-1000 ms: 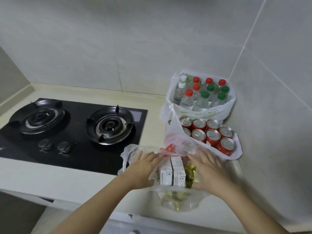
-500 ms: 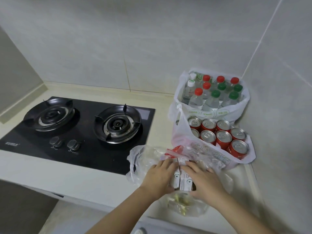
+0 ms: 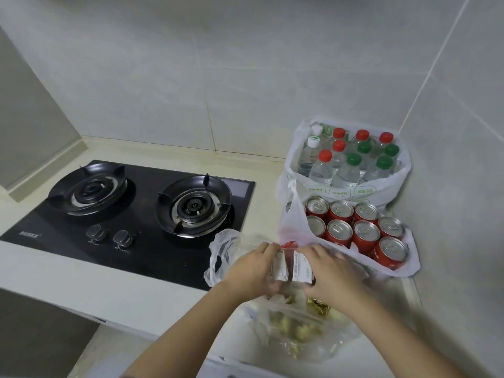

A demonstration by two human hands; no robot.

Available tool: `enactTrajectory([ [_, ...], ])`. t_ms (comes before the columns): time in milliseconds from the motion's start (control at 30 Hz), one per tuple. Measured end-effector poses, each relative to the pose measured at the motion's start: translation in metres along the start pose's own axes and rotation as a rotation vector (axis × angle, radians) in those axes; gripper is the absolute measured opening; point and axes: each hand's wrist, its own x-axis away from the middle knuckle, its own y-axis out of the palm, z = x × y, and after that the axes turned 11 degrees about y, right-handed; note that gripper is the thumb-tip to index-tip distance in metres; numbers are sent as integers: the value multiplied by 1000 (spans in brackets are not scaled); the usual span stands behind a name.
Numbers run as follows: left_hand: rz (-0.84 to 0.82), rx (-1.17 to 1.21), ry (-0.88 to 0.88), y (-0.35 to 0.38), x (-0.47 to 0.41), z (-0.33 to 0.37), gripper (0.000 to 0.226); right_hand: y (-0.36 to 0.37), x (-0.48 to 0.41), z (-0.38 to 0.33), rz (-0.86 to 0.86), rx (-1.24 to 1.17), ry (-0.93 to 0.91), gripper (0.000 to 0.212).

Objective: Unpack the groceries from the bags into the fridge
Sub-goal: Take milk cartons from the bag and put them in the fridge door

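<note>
So, nearest the camera, a thin clear bag (image 3: pixel 289 342) slumps at the very front of the counter (image 3: pixel 122 285), with gold-wrapped pieces (image 3: pixel 317 309) loose in its bottom. Just above them the left hand (image 3: pixel 253 271) has its fingers curled round the left carton (image 3: pixel 279 270), and the right hand (image 3: pixel 332 274) grasps the right carton (image 3: pixel 301 270). Both small white cartons are upright, side by side and still within the mouth of the bag. The likeliest slip is the film clinging to a carton as it comes up: the light bag sits so close to the edge that a drag could pull it over and scatter the sweets. Just behind the right hand, the second bag (image 3: pixel 294 230) drapes its handle close to the knuckles, so a snag there could tug the red cans (image 3: pixel 365 233) it holds. Beyond these, a third bag (image 3: pixel 354 192) of capped water bottles (image 3: pixel 349 170) fills the tiled corner, and to the left lies the black gas hob (image 3: pixel 122 214). The fridge is not in view, so each carton faces a carry, and a slack one-handed grip might drop it
</note>
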Motion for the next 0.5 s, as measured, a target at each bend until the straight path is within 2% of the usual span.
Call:
enactTrajectory([
  [200, -25, 23, -38, 10, -20, -2, 74, 14, -12, 9, -49, -140, 33, 70],
  [367, -28, 76, -85, 15, -24, -8, 73, 20, -8, 8, 8, -310, 74, 71],
  [500, 31, 89, -104, 1, -18, -5, 66, 2, 0, -1, 120, -336, 89, 76],
])
